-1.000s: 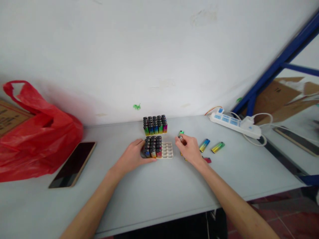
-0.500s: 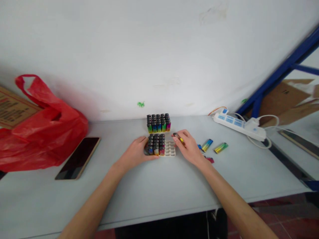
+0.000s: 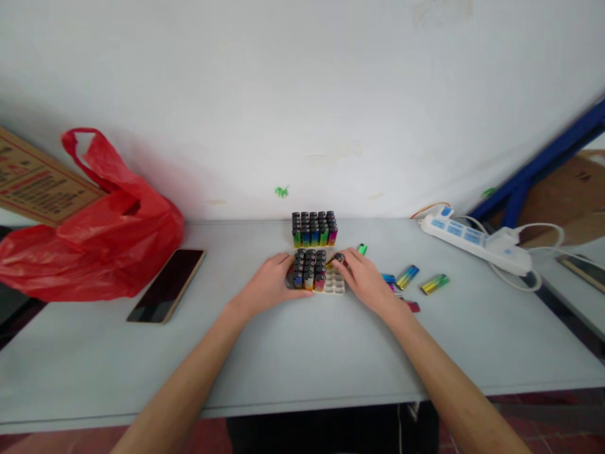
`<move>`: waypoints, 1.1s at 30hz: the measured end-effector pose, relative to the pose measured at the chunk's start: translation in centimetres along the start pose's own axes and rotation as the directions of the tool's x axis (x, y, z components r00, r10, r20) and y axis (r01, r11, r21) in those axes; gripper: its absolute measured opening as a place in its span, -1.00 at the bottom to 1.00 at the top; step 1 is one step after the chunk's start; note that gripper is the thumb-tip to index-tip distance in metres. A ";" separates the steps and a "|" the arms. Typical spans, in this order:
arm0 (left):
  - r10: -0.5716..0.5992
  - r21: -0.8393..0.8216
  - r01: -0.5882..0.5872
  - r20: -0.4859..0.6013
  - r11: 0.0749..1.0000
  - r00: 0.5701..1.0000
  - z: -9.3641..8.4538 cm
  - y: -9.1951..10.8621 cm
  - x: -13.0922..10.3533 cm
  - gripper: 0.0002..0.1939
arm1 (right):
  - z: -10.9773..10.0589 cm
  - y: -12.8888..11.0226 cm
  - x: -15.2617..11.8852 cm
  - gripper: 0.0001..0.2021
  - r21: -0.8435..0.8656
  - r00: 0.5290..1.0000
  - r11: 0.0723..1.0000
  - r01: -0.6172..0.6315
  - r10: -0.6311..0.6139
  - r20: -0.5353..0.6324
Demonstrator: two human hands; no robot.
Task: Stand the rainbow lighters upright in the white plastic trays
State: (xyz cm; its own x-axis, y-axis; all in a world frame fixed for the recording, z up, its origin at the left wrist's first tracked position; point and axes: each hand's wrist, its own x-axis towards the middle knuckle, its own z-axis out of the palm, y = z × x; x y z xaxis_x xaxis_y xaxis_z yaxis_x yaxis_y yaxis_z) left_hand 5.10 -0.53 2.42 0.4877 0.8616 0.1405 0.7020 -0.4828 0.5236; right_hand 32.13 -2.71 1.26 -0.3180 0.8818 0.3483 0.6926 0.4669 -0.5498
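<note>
A white tray (image 3: 335,287) with round sockets lies in the middle of the table, its left part filled with several upright black-topped lighters (image 3: 309,265). My left hand (image 3: 267,282) is curled round the tray's left side, thumb along the front edge. Between the thumb and fingers of my right hand (image 3: 367,279) is a yellow lighter (image 3: 339,257), tilted over the back of the bare sockets, beside the standing lighters. The right fingers partly hide it. Behind the tray stands a second block of lighters (image 3: 314,234) with multicoloured bodies.
Right of my right hand lie loose lighters: a blue-yellow one (image 3: 407,277), a green-yellow one (image 3: 435,284) and a red one (image 3: 413,306). A green one (image 3: 362,248) lies behind it. A power strip (image 3: 475,241) is farther right. At left are a phone (image 3: 166,285) and red bag (image 3: 127,239).
My right hand has brought the yellow lighter over the tray's back sockets, closer to the filled rows. The left hand keeps its hold. The whole view has shifted slightly.
</note>
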 end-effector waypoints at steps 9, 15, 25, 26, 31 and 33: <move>0.025 0.015 -0.025 0.031 1.000 0.999 0.2 -0.4 0.0 -0.32 | -0.1 0.5 0.1 -0.77 -0.069 0.997 0.995 0.077 -0.076 0.008; 0.056 0.027 -0.057 0.038 0.998 0.998 0.2 -0.4 0.0 -0.31 | -2.6 3.4 -0.6 -0.64 -0.205 0.983 0.965 -0.163 0.141 -0.115; 0.017 0.041 -0.018 0.033 0.999 0.999 0.0 -0.3 0.1 -0.39 | -2.2 1.8 1.6 -0.61 -0.398 0.845 0.767 -0.504 0.533 -0.042; 0.017 0.039 -0.018 0.026 0.999 1.000 0.0 -0.3 0.1 -0.41 | -2.1 1.8 1.6 -0.61 -0.398 0.844 0.766 -0.505 0.535 -0.040; 0.017 0.028 -0.017 0.026 0.999 1.000 0.0 -0.3 0.1 -0.42 | -2.2 3.2 0.9 -0.62 -0.366 0.887 0.821 -0.438 0.462 -0.024; 0.011 0.028 -0.012 0.025 1.000 1.000 0.1 -0.4 0.1 -0.42 | -2.4 4.0 0.5 -0.57 -0.274 0.926 0.887 -0.372 0.375 -0.041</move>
State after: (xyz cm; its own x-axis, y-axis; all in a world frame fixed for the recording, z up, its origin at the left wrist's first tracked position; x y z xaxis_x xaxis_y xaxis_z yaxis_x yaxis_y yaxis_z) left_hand 4.93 -0.25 2.19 0.5084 0.8520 0.1247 0.7108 -0.4970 0.4978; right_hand 36.28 -0.51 1.03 -0.0079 0.9890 0.1478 0.9100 0.0684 -0.4090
